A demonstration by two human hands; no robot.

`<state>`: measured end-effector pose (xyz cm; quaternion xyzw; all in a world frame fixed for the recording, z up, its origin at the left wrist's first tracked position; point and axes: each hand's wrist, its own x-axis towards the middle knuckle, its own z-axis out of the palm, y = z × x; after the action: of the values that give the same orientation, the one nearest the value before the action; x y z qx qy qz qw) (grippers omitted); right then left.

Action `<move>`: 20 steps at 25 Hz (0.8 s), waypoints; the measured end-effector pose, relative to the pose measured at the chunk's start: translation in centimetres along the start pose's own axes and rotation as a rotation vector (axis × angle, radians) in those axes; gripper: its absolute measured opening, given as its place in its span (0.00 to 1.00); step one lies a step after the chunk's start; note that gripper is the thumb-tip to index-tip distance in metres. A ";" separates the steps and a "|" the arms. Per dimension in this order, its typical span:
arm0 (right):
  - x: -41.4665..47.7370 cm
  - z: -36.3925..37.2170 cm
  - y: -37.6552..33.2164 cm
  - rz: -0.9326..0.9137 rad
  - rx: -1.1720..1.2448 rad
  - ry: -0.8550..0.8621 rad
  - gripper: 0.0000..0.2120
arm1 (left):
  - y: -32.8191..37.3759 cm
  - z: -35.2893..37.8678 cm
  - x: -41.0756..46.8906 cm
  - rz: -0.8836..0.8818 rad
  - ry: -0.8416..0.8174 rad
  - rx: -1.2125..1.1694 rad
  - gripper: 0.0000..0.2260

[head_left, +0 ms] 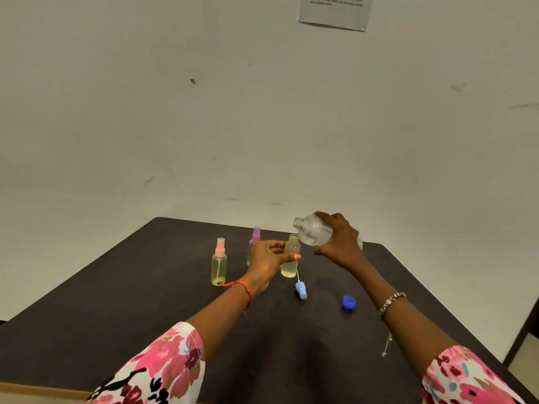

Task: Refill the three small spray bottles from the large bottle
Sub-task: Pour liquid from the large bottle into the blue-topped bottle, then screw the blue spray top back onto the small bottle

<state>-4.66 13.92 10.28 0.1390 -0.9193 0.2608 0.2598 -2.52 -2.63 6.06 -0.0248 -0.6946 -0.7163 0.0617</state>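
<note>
Right grip (341,239) tilts large bottle (313,231); left grip (267,258) holds small bottle (290,268).

Your sleeves (163,365) show pink flowers on white; the table (116,301) is near black. One spray bottle (218,266) has a pink top (220,246), another a purple top (256,233); the open bottle (290,270) is pale yellow, the large bottle (313,232) clear, the loose sprayer (301,290) light blue, the cap (348,302) deep blue.
</note>
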 end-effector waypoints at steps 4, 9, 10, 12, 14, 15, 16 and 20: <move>0.5 1.0 1.1 0.173 0.323 0.080 0.37 | -0.6 0.1 0.9 -0.008 0.002 0.007 0.21; 1.2 2.7 4.2 0.392 0.487 0.141 0.34 | -1.8 -0.2 2.4 -0.042 0.013 0.024 0.21; 1.3 3.1 4.7 0.421 0.495 0.148 0.34 | -2.0 -0.2 2.6 -0.046 0.013 0.024 0.21; 1.5 3.9 5.9 0.465 0.497 0.154 0.34 | -2.5 -0.3 2.9 -0.051 0.019 0.024 0.21; 1.7 4.7 6.9 0.511 0.486 0.164 0.34 | -2.8 -0.2 3.1 -0.056 0.022 0.022 0.21; 1.7 5.0 7.2 0.542 0.478 0.169 0.34 | -3.0 -0.2 3.2 -0.061 0.022 0.020 0.20; 1.7 5.3 7.5 0.571 0.478 0.174 0.34 | -3.2 -0.2 3.2 -0.069 0.023 0.020 0.20; 1.3 6.2 8.6 0.619 0.492 0.176 0.35 | -3.7 -0.3 3.5 -0.086 0.024 0.015 0.20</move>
<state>-11.63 17.42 3.00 -0.1093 -0.8020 0.5500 0.2057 -6.43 -3.07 2.80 0.0143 -0.6995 -0.7134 0.0395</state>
